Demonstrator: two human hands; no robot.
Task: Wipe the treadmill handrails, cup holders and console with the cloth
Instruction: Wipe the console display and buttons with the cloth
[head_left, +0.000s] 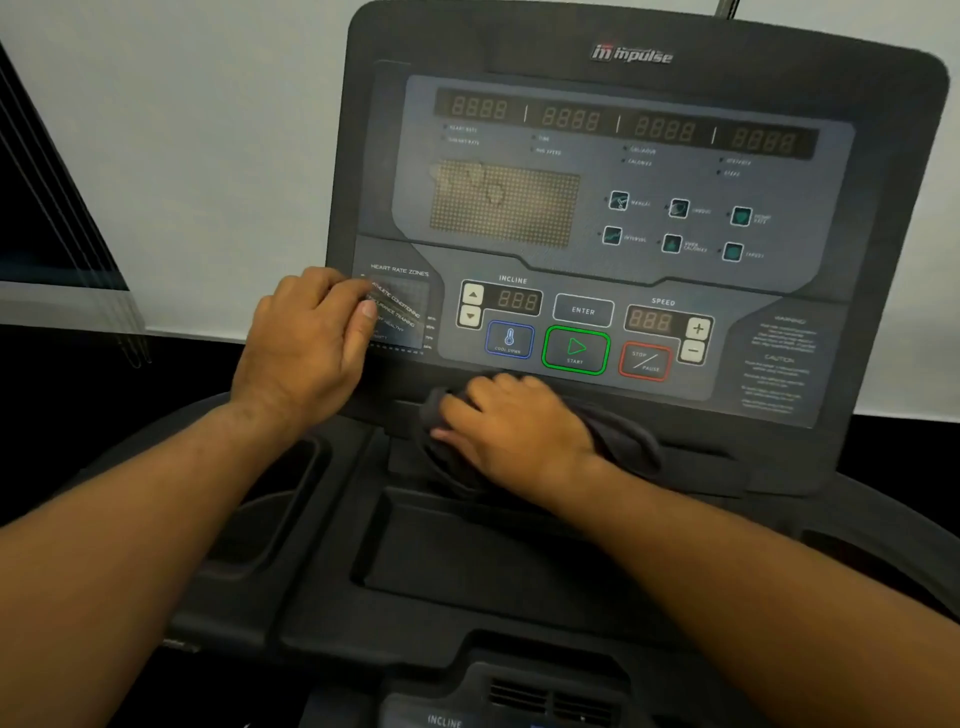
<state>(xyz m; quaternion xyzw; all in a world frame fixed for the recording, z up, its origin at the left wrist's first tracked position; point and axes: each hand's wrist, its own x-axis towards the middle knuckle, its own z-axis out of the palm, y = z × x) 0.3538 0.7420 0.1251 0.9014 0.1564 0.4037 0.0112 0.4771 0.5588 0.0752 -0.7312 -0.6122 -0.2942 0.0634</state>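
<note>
Now our right hand (514, 428) clutches one dark cloth (626, 441) at the near edge of the console (810, 270); our left hand (304, 338), blurred, meets its left edge, grip unclear to us.

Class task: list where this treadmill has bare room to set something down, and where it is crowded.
Free: the central tray, below the cloth; the left cup holder, beside the left forearm. Crowded: the lower edge of the console, where the right hand holds the cloth and the left hand rests.
</note>
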